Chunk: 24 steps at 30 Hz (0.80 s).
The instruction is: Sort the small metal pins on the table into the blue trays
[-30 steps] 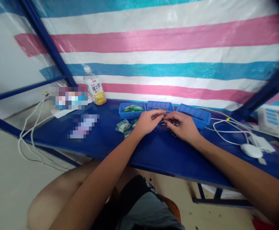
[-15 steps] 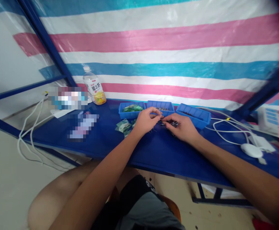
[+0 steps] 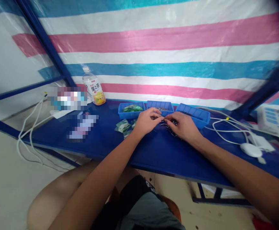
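Note:
My left hand (image 3: pixel 149 120) and my right hand (image 3: pixel 181 125) meet at the fingertips over the blue table. Both are closed in a pinch; whatever lies between the fingers is too small to make out. Under and around them is a loose pile of small dark and silvery pin-like pieces (image 3: pixel 170 127), partly hidden by my right hand. Small green plastic packets (image 3: pixel 123 126) lie left of my left hand. Just behind the hands stand three blue bins: the left bin (image 3: pixel 122 115) holds green packets, the middle bin (image 3: pixel 151 104) small metallic pieces, the right bin (image 3: pixel 202 118) dark pieces.
A drink bottle (image 3: pixel 94 88) stands at the back left, near blurred-out items. White cables (image 3: pixel 222 127) and a white round plug-like device (image 3: pixel 251 150) lie on the right. Blue frame posts flank the table (image 3: pixel 154 156), with a striped sheet (image 3: pixel 154 41) behind.
My right hand has shifted slightly left and up, so its fingertips now touch those of my left hand. The bins and packets stay where they were.

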Tool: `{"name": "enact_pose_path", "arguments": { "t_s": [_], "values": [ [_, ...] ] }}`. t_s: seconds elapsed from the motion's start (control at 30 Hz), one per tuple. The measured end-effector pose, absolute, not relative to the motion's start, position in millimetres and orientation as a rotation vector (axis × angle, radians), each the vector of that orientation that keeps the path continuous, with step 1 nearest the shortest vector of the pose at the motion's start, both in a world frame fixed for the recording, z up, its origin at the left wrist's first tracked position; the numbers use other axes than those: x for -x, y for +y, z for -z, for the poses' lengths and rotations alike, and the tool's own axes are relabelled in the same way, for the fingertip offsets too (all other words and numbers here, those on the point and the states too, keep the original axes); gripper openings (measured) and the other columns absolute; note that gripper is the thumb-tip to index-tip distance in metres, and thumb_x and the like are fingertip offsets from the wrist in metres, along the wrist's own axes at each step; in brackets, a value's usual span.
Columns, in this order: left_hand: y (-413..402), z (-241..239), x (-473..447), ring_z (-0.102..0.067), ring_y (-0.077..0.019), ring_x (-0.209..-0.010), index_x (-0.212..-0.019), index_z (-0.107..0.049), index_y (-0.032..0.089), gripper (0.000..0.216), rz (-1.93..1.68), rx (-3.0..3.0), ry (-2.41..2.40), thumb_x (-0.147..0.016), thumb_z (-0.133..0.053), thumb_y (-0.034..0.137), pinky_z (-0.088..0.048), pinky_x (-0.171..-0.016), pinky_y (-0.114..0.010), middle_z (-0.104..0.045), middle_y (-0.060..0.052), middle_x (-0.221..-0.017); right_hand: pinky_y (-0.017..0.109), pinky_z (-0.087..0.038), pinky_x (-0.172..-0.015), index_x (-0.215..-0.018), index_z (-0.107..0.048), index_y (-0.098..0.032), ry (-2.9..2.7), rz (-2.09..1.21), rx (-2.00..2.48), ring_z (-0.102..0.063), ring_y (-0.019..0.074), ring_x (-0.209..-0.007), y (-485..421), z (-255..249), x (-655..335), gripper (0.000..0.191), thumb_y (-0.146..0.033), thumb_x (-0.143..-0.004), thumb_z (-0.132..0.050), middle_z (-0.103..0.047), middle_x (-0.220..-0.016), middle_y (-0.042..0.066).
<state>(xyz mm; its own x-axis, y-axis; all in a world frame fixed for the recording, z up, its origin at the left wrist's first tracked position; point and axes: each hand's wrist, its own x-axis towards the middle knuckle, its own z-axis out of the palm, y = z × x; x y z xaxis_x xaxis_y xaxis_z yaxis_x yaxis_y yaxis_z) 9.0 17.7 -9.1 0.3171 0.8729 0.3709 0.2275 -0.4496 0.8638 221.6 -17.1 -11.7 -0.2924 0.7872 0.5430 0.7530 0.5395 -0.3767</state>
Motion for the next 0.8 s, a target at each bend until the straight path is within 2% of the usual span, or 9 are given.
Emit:
{"name": "enact_pose_path", "arguments": {
  "t_s": [0.1, 0.2, 0.37, 0.5, 0.57, 0.63, 0.7, 0.8],
  "values": [
    [17, 8, -10, -0.077, -0.0204, -0.089, -0.113, -0.069, 0.019, 0.029, -1.155, -1.880, 0.944, -0.089, -0.081, 0.029, -0.061, -0.087, -0.036, -0.082, -0.007, -0.097, 0.041, -0.053, -0.077, -0.102, -0.078, -0.022, -2.052, -0.121, 1.246, -0.070, 0.0259, -0.083, -17, 13, -221, 0.021, -0.035, -0.100, -0.061, -0.078, -0.094, 0.007],
    [18, 7, -11, -0.077, -0.0215, -0.096, -0.125, -0.065, 0.019, 0.040, -1.181, -1.886, 0.912, -0.089, -0.081, 0.028, -0.060, -0.086, -0.035, -0.081, -0.009, -0.107, 0.038, -0.052, -0.071, -0.101, -0.077, -0.022, -1.949, -0.285, 1.248, -0.068, 0.0228, -0.076, -15, 13, -220, 0.026, -0.043, -0.101, -0.061, -0.078, -0.089, 0.005],
    [21, 8, -8, -0.075, -0.0201, -0.103, -0.132, -0.062, 0.020, 0.030, -1.269, -1.849, 0.863, -0.104, -0.052, 0.017, -0.059, -0.091, -0.036, -0.079, -0.011, -0.117, 0.033, -0.051, -0.061, -0.095, -0.073, -0.022, -1.718, -0.530, 1.244, -0.066, 0.0199, -0.068, -5, 6, -219, 0.039, -0.058, -0.102, -0.060, -0.078, -0.082, 0.005],
    [23, 9, -7, -0.074, -0.0192, -0.100, -0.132, -0.061, 0.022, 0.032, -1.300, -1.817, 0.903, -0.104, -0.047, 0.015, -0.058, -0.089, -0.036, -0.079, -0.010, -0.118, 0.034, -0.047, -0.053, -0.075, -0.070, -0.022, -1.742, -0.395, 1.382, -0.057, 0.0177, -0.053, -3, 3, -223, 0.047, -0.059, -0.102, -0.058, -0.071, -0.065, 0.004],
    [24, 9, -7, -0.074, -0.0194, -0.101, -0.131, -0.062, 0.022, 0.032, -1.305, -1.809, 0.927, -0.103, -0.048, 0.015, -0.058, -0.091, -0.036, -0.079, -0.009, -0.116, 0.038, -0.055, -0.063, -0.085, -0.075, -0.023, -1.900, -0.245, 1.337, -0.065, 0.0211, -0.062, -5, 3, -224, 0.037, -0.052, -0.102, -0.061, -0.076, -0.076, 0.005],
    [24, 10, -7, -0.074, -0.0198, -0.100, -0.131, -0.062, 0.022, 0.032, -1.310, -1.807, 0.938, -0.103, -0.048, 0.015, -0.059, -0.092, -0.036, -0.079, -0.009, -0.115, 0.047, -0.061, -0.085, -0.109, -0.079, -0.025, -2.124, -0.140, 1.174, -0.074, 0.0274, -0.089, -8, 5, -224, 0.025, -0.042, -0.103, -0.062, -0.081, -0.101, 0.008],
    [24, 10, -6, -0.075, -0.0199, -0.099, -0.131, -0.062, 0.021, 0.031, -1.313, -1.809, 0.941, -0.103, -0.048, 0.016, -0.059, -0.092, -0.037, -0.079, -0.008, -0.115, 0.056, -0.055, -0.106, -0.129, -0.076, -0.028, -2.340, -0.098, 0.984, -0.070, 0.0319, -0.119, -10, 7, -221, 0.031, -0.031, -0.103, -0.060, -0.078, -0.126, 0.010],
    [24, 10, -5, -0.074, -0.0200, -0.100, -0.131, -0.062, 0.020, 0.031, -1.315, -1.814, 0.940, -0.104, -0.047, 0.017, -0.060, -0.091, -0.035, -0.079, -0.009, -0.116, 0.061, -0.046, -0.118, -0.143, -0.069, -0.031, -2.508, -0.060, 0.838, -0.057, 0.0344, -0.142, -12, 10, -214, 0.041, -0.026, -0.104, -0.058, -0.067, -0.149, 0.011]
  ]
}}
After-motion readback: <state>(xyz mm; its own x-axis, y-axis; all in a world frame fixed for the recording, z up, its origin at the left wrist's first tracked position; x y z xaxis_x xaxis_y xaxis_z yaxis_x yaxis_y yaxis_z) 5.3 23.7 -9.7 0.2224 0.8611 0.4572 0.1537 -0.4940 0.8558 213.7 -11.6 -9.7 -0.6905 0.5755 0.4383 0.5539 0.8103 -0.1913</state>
